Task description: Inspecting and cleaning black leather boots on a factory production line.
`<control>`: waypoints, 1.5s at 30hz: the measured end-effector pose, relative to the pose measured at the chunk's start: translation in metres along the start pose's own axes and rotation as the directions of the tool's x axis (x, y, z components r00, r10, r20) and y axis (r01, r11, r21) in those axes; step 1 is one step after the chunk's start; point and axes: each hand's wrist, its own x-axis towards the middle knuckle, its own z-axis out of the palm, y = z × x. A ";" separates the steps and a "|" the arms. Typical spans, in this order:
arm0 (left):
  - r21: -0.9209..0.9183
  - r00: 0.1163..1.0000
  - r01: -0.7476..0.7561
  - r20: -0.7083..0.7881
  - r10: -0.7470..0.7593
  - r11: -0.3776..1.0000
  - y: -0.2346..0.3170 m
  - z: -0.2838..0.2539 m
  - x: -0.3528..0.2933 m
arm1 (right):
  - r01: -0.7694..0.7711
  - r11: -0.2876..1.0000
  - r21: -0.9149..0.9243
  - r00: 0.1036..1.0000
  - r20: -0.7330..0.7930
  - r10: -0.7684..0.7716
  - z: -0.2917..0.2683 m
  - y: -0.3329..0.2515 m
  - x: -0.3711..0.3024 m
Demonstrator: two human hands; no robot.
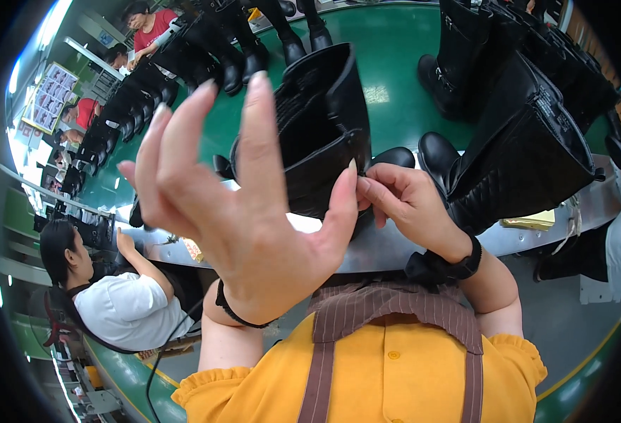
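Observation:
A tall black boot (360, 106) stands in front of me on the metal edge of the work surface, its shaft opening turned up towards me. My left hand (247, 197) is raised before it, fingers spread wide and thumb tip by the boot's near edge. Just beside that thumb, my right hand (412, 201) pinches at the same edge of the boot. Whatever lies between its fingertips is too small and covered to make out. A second black boot (515, 169) with a quilted ankle leans over to the right, its zip edge showing at the top.
More black boots (458, 63) stand at the far right, and a long row of boots (183, 56) runs along the green conveyor (395, 42). A yellow pad (529, 221) lies near the right edge. A seated co-worker in white (123, 303) is close on my left.

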 end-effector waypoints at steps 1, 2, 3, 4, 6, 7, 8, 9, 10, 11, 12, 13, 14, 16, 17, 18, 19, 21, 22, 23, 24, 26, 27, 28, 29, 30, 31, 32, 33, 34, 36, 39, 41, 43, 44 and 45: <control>0.025 0.999 -0.027 -0.025 0.028 0.999 0.005 0.000 0.007 | 0.013 1.000 0.005 1.000 0.013 -0.013 -0.001 0.000 0.000; -0.018 0.995 -0.067 0.066 0.068 0.998 0.009 0.002 0.012 | 0.029 1.000 0.007 0.999 0.020 -0.029 -0.001 0.000 0.000; -0.084 0.982 -0.050 0.177 0.064 0.995 0.009 0.004 0.015 | 0.025 1.000 -0.004 1.000 -0.003 -0.025 -0.001 0.000 0.000; -0.132 0.972 -0.046 0.223 0.075 0.990 0.008 0.005 0.017 | 0.036 0.998 -0.048 0.999 0.000 -0.036 -0.001 0.000 0.000; -0.179 0.967 -0.025 0.245 0.069 0.984 0.001 0.009 0.017 | 0.039 0.997 -0.070 0.999 0.015 -0.038 0.001 -0.001 0.002; -0.210 0.963 -0.060 0.247 0.112 0.976 -0.003 0.011 0.015 | 0.041 0.997 -0.066 0.999 0.025 -0.039 0.001 -0.001 0.003; -0.250 0.967 -0.072 0.221 0.129 0.966 -0.006 0.016 0.011 | 0.036 0.998 -0.058 0.999 0.020 -0.035 0.001 -0.001 0.003; -0.241 0.956 -0.092 0.249 0.153 0.966 -0.010 0.021 0.004 | 0.026 0.998 -0.050 1.000 0.018 -0.025 0.001 -0.001 0.004; -0.182 0.986 -0.110 0.107 0.130 0.977 -0.010 0.032 -0.005 | 0.031 0.998 -0.051 0.999 0.014 -0.030 0.001 0.000 0.004; -0.177 0.999 -0.033 0.010 0.035 0.984 -0.008 0.048 -0.017 | 0.012 0.999 -0.040 1.000 0.015 -0.011 0.000 0.001 0.004; -0.234 0.977 0.097 -0.164 -0.138 0.967 -0.005 0.065 -0.030 | 0.046 0.999 -0.007 0.999 0.029 -0.046 -0.002 0.003 0.003; -0.238 0.919 0.087 -0.355 -0.170 0.967 -0.010 0.081 -0.045 | -0.002 0.999 -0.035 1.000 0.014 0.003 -0.003 0.004 0.003; -0.316 0.879 0.002 -0.452 -0.153 0.949 -0.014 0.098 -0.062 | -0.023 0.999 -0.030 0.999 0.031 0.024 -0.003 0.005 0.003; -0.679 0.939 0.176 -0.102 -0.329 0.713 -0.001 0.120 -0.108 | -0.035 0.999 -0.024 0.999 0.030 0.035 -0.003 0.003 0.004; -0.769 0.943 0.298 0.146 -0.299 0.565 0.005 0.128 -0.129 | -0.049 0.999 0.021 0.997 0.054 0.048 -0.002 0.000 0.004; -0.742 0.814 0.578 0.497 -0.300 0.339 0.012 0.133 -0.148 | -0.137 0.990 0.021 0.989 0.061 0.136 -0.001 -0.005 0.005; -0.657 0.739 0.673 0.615 -0.274 0.339 0.018 0.140 -0.161 | -0.075 0.996 0.055 0.995 0.063 0.071 0.001 -0.011 0.005; -0.547 0.563 0.825 0.775 -0.286 0.140 0.025 0.149 -0.178 | -0.233 0.972 0.041 0.972 0.056 0.230 0.006 -0.028 0.007; -0.627 0.624 0.773 0.728 -0.282 0.093 0.027 0.150 -0.182 | -0.232 0.973 0.017 0.972 0.054 0.231 0.006 -0.038 0.005; -0.676 0.692 0.716 0.658 -0.296 0.172 0.028 0.152 -0.182 | -0.076 0.995 0.065 0.996 0.046 0.073 0.005 -0.049 0.001; -0.648 0.672 0.739 0.686 -0.280 0.185 0.030 0.151 -0.183 | 0.170 0.978 0.119 0.984 0.026 -0.175 0.001 -0.055 -0.005; -0.675 0.665 0.736 0.704 -0.249 0.057 0.034 0.153 -0.181 | 0.176 0.983 0.052 0.983 0.041 -0.178 -0.003 -0.065 -0.009; -0.700 0.699 0.706 0.662 -0.271 0.110 0.036 0.154 -0.179 | 0.278 0.953 0.117 0.957 0.054 -0.286 -0.003 -0.066 -0.010; -0.669 0.663 0.739 0.703 -0.258 0.076 0.039 0.154 -0.180 | 0.297 0.950 0.092 0.953 0.029 -0.301 -0.004 -0.063 -0.011; -0.676 0.671 0.728 0.667 -0.322 0.117 0.041 0.154 -0.180 | 0.267 0.964 0.014 0.964 -0.001 -0.267 -0.007 -0.058 -0.017; -0.647 0.655 0.742 0.642 -0.399 0.178 0.042 0.153 -0.181 | 0.298 0.943 -0.148 0.953 -0.007 -0.302 -0.010 -0.051 -0.022; -0.672 0.669 0.725 0.636 -0.384 0.150 0.042 0.152 -0.181 | 0.358 0.895 -0.265 0.931 0.022 -0.365 -0.015 -0.041 -0.032; -0.691 0.725 0.677 0.567 -0.391 0.254 0.040 0.149 -0.181 | 0.252 0.844 -0.473 0.968 0.120 -0.221 -0.028 -0.034 -0.049; -0.689 0.778 0.624 0.502 -0.377 0.369 0.038 0.144 -0.180 | 0.075 0.725 -0.684 0.983 0.174 0.063 -0.043 -0.027 -0.069; -0.665 0.887 0.456 0.288 -0.361 0.591 0.034 0.138 -0.177 | -0.035 0.644 -0.764 0.985 0.083 0.151 -0.054 -0.018 -0.089; -0.692 0.939 0.141 -0.134 -0.318 0.708 0.033 0.123 -0.168 | -0.427 0.356 -0.831 0.867 -0.263 0.423 -0.076 0.004 -0.126; -0.908 0.997 -0.044 -0.069 -0.045 0.416 0.050 0.112 -0.146 | -0.514 0.276 -0.812 0.857 -0.496 0.138 -0.099 0.043 -0.148; -0.904 0.935 0.314 0.347 0.070 0.288 0.091 0.130 -0.129 | -0.368 0.333 -0.868 0.844 -0.462 -0.273 -0.102 0.070 -0.142; -0.764 0.742 0.596 0.642 0.194 0.247 0.124 0.164 -0.115 | -0.122 0.729 -0.674 0.851 -0.449 -0.273 -0.103 0.094 -0.128; -0.644 0.588 0.738 0.760 0.279 0.200 0.136 0.180 -0.113 | -0.111 0.724 -0.681 0.851 -0.441 -0.285 -0.103 0.102 -0.125; -0.595 0.533 0.779 0.795 0.290 0.200 0.146 0.192 -0.114 | -0.123 0.843 -0.524 0.831 -0.519 -0.201 -0.104 0.108 -0.121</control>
